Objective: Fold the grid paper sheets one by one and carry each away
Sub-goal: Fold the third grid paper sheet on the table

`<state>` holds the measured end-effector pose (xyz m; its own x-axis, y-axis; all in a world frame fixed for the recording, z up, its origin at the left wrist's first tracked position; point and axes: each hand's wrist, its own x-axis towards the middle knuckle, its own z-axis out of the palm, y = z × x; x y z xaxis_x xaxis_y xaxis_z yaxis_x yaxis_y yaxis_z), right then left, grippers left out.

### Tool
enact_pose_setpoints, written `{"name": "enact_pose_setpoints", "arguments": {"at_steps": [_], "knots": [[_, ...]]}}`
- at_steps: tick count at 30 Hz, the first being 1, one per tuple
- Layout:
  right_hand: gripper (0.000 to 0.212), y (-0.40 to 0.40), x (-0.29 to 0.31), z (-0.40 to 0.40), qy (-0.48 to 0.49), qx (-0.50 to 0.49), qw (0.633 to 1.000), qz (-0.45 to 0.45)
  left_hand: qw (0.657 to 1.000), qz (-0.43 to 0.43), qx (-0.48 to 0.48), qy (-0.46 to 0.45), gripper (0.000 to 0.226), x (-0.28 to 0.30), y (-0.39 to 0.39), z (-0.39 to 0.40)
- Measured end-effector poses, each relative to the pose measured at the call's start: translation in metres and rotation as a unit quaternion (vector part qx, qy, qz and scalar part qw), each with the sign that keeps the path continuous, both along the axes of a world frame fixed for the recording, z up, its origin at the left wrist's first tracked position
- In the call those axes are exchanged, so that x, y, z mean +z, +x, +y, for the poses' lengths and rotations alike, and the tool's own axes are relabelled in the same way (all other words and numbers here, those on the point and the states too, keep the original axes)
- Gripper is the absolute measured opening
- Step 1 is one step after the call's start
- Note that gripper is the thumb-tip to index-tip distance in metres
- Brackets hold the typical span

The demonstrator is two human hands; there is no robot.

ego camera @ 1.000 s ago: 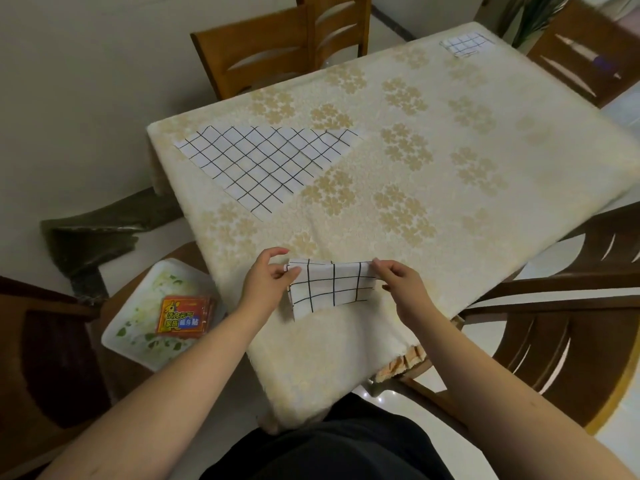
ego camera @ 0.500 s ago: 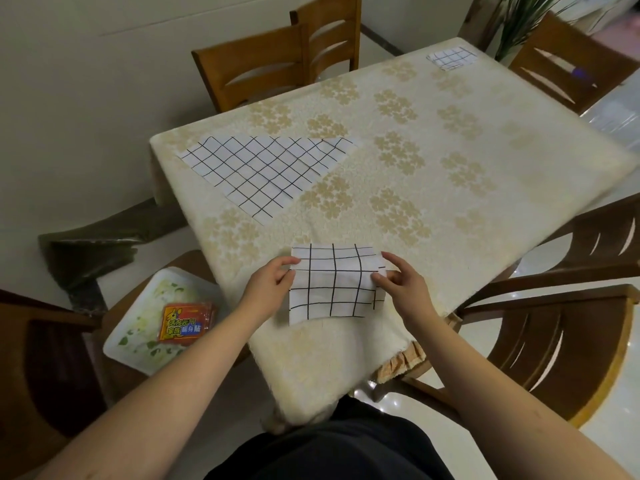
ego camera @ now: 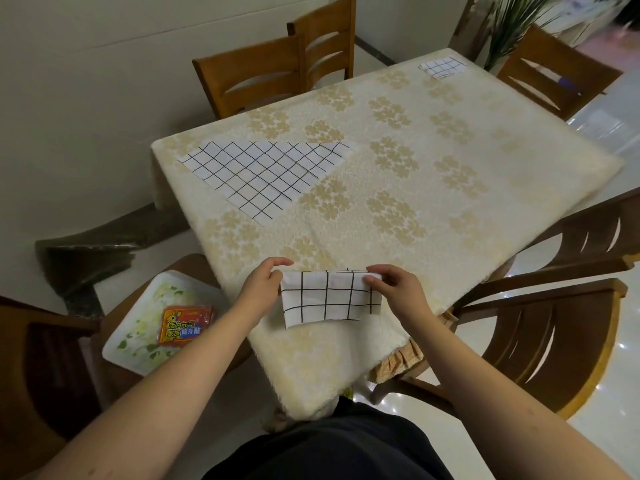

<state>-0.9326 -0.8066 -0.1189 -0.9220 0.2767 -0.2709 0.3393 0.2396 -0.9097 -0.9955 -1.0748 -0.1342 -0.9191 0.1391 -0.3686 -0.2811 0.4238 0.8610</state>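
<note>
A small folded piece of white grid paper [ego camera: 325, 295] is held just above the near corner of the table [ego camera: 408, 188]. My left hand [ego camera: 263, 284] pinches its upper left corner and my right hand [ego camera: 394, 289] pinches its upper right corner. A stack of flat grid sheets [ego camera: 266, 174] lies unfolded at the table's left side. Another small folded grid piece [ego camera: 441, 66] lies at the far corner.
Wooden chairs ring the table: two at the far left [ego camera: 273, 71], one at the far right [ego camera: 554, 71], two at the right [ego camera: 561, 327]. On the chair at the near left sits a white tray [ego camera: 138, 327] with an orange packet [ego camera: 185, 323]. A plant [ego camera: 512, 26] stands behind.
The folded sheet lay flat and square on the table half a second ago. Both hands have since brought its edge over, so it is now a narrower band lifted at the top.
</note>
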Motion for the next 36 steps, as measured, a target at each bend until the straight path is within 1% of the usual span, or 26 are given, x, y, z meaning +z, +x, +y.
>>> {"name": "enact_pose_setpoints", "arguments": {"at_steps": [3, 5, 9, 12, 14, 19, 23, 27, 30, 32, 34, 36], "knots": [[0.009, 0.002, 0.001, -0.004, -0.072, -0.03, 0.997, -0.007, 0.997, -0.042, 0.03, 0.063, 0.04, 0.0, 0.002, -0.002], [0.01, 0.001, 0.003, -0.007, -0.091, -0.043, 0.995, -0.006, 0.994, -0.052, 0.037, 0.092, 0.034, 0.002, 0.003, -0.004], [0.015, -0.001, 0.003, -0.009, -0.092, -0.041, 0.995, -0.011, 0.995, -0.033, 0.019, 0.091, 0.014, 0.001, 0.004, -0.011], [0.015, -0.001, 0.002, -0.01, -0.093, -0.031, 0.995, -0.013, 0.997, -0.03, 0.009, 0.078, 0.019, -0.001, 0.006, -0.014], [0.015, 0.0, 0.002, -0.011, -0.095, -0.025, 0.995, -0.014, 0.996, -0.034, 0.011, 0.087, 0.021, -0.002, 0.006, -0.015], [0.014, 0.002, -0.001, -0.011, -0.103, -0.022, 0.994, -0.027, 0.992, -0.047, 0.006, 0.114, 0.038, 0.0, 0.01, -0.016], [0.013, 0.004, 0.001, -0.013, -0.102, -0.018, 0.994, -0.024, 0.992, -0.048, 0.005, 0.117, 0.043, 0.0, 0.011, -0.015], [0.019, 0.004, 0.001, -0.015, -0.073, 0.006, 0.997, -0.026, 0.99, -0.053, 0.009, 0.132, 0.041, 0.004, 0.013, -0.011], [0.02, 0.003, 0.002, -0.015, -0.056, 0.011, 0.998, -0.027, 0.988, -0.053, 0.005, 0.144, 0.029, 0.007, 0.015, -0.01], [0.018, 0.002, 0.002, -0.013, -0.044, 0.015, 0.999, -0.023, 0.99, -0.043, -0.029, 0.128, 0.022, 0.007, 0.015, -0.014], [0.015, 0.001, 0.001, -0.01, -0.006, 0.037, 0.999, -0.02, 0.993, -0.024, -0.069, 0.09, 0.026, 0.008, 0.016, -0.018], [0.015, 0.0, 0.001, -0.007, 0.018, 0.055, 0.998, -0.018, 0.994, -0.009, -0.088, 0.062, 0.028, 0.009, 0.017, -0.019]]}}
